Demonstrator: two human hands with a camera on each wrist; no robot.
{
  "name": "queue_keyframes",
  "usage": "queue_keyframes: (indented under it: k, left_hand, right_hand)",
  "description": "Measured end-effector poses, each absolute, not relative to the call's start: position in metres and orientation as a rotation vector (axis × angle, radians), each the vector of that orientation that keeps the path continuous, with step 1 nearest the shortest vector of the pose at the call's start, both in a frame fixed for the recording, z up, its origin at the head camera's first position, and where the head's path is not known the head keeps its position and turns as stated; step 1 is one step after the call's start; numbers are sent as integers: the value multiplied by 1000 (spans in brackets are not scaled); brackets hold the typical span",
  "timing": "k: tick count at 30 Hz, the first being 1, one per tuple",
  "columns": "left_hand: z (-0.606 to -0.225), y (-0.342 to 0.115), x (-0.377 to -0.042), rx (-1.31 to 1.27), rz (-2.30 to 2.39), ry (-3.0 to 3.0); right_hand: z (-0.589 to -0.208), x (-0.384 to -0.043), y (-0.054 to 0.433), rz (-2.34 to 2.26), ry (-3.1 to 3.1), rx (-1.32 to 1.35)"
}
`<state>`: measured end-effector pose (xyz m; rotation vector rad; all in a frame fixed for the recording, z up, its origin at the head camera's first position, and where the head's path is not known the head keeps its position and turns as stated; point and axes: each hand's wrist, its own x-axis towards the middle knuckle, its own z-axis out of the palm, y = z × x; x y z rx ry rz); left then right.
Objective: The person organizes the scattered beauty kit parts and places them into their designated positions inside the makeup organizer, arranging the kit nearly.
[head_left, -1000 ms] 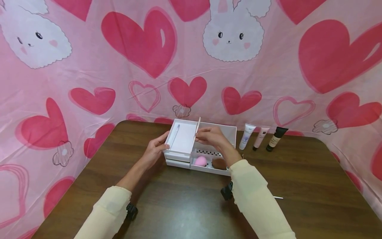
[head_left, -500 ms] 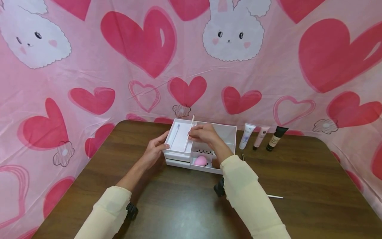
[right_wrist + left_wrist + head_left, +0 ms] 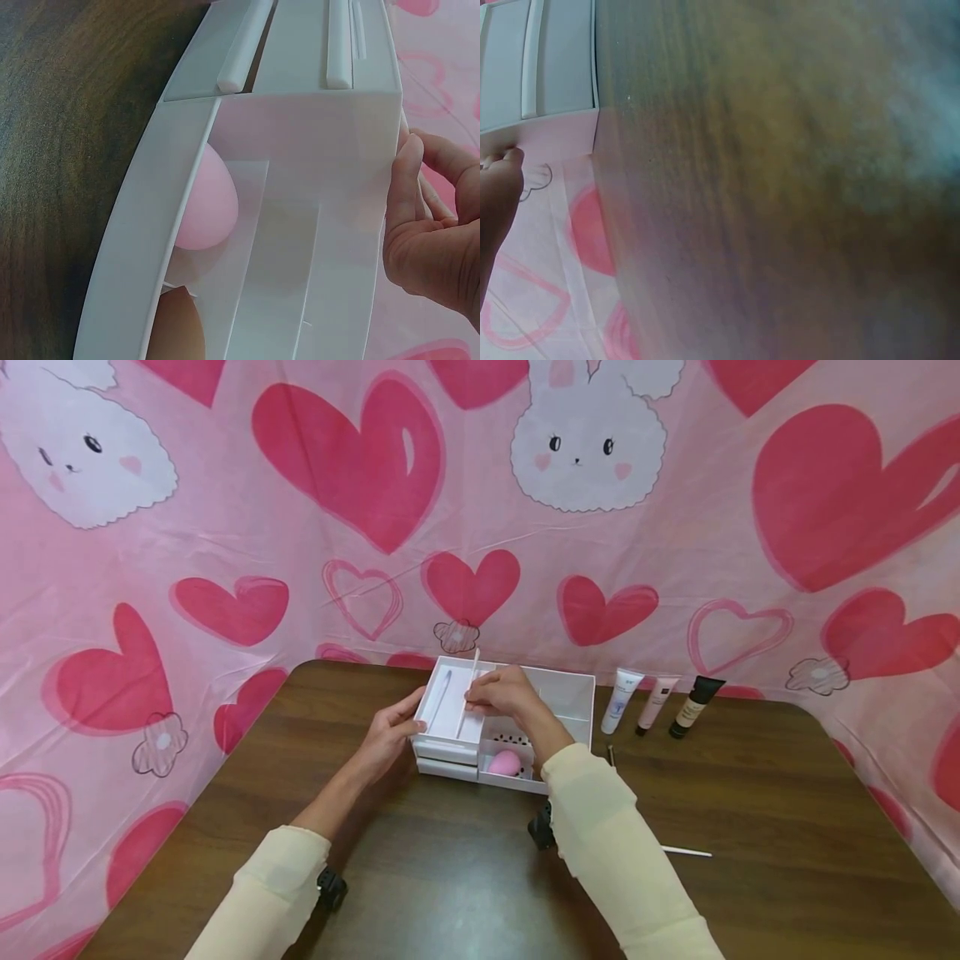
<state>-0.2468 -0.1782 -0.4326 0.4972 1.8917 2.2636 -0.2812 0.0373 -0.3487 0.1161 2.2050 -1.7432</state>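
A white desktop organizer (image 3: 448, 750) stands on the table, with drawers under a shallow top tray on its left. My right hand (image 3: 510, 695) pinches a thin white stick (image 3: 461, 723) over that tray; the stick leans with its upper end above the back rim. Another slim whitish stick (image 3: 438, 703) lies along the tray's left side. My left hand (image 3: 386, 731) rests against the organizer's left wall, fingers along the outside and thumb at the front corner. In the right wrist view, the right hand (image 3: 439, 217) shows beyond the rim; the stick tip (image 3: 359, 30) peeks past the drawers.
A pink makeup sponge (image 3: 505, 763) and a brown object (image 3: 177, 330) sit in the organizer's front right compartment. Behind right stand a white tube (image 3: 621, 703), a pink tube (image 3: 656, 707) and a black-capped tube (image 3: 696, 708). A white stick (image 3: 690, 852) lies by the right sleeve.
My right hand has moved left with the stick, from the tray's right edge to over the tray's middle. My left hand stays on the organizer's side.
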Motion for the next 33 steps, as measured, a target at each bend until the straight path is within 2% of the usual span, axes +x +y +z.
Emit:
queue_keyframes:
  k: [14, 33]
  left_hand:
    - [-432, -176, -247, 497, 2266, 1892]
    - [-433, -179, -249, 501, 2260, 1893]
  right_hand:
    - [-348, -278, 28, -1714, 2258, 52]
    - [-344, -282, 22, -1575, 2322, 113]
